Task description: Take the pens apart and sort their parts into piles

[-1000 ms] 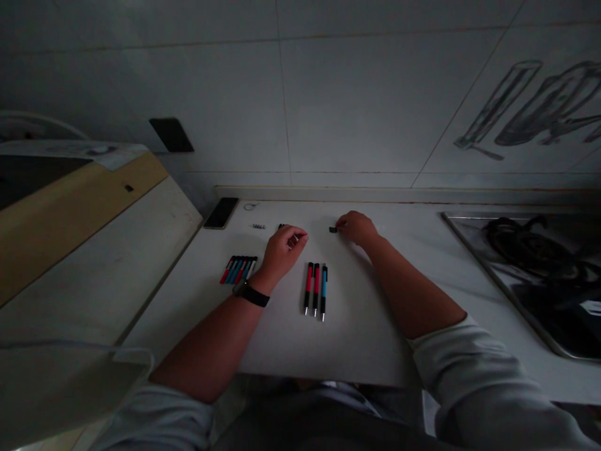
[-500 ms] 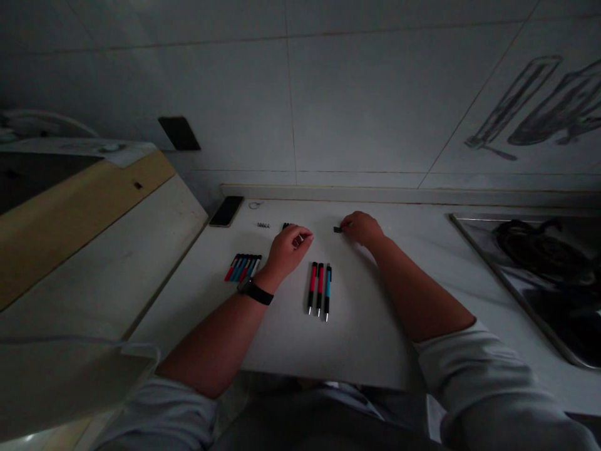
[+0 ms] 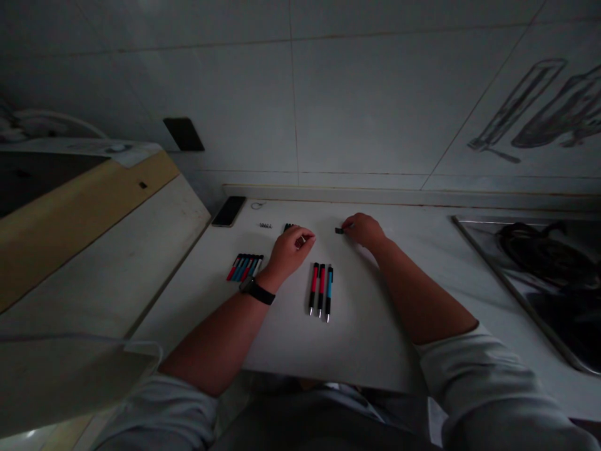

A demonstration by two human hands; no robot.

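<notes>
Hardly anything has been shifted since a second ago: both hands are kept at the same spots on the white worktop (image 3: pixel 375 338), and only the view has been nudged slightly.

The left hand (image 3: pixel 291 247) is curled, palm down, its fingers closed round a small piece (image 3: pixel 300 240) that is pinched at the fingertips; what the piece is cannot be made out in the dim light. The right hand (image 3: pixel 364 228) is laid further away and to the right, its fingertips drawn together against a small black part (image 3: pixel 339 230) lying on the worktop. Whether that part is gripped or merely touched cannot be told. The two hands are held apart.

A black watch (image 3: pixel 256 290) is worn on the left wrist. Three assembled pens (image 3: pixel 321 288), two red and one blue, are lined up side by side between the forearms, apparently set apart from the rest. A tight row of more pens (image 3: pixel 245 267) is laid left of the left hand. Beyond it, little springs (image 3: pixel 265 225) and dark loose parts (image 3: pixel 287 226) are grouped by kind. A phone (image 3: pixel 228 211) is left at the far left corner, and a sink (image 3: pixel 474 241) holding dark cables is seen on the right.
</notes>
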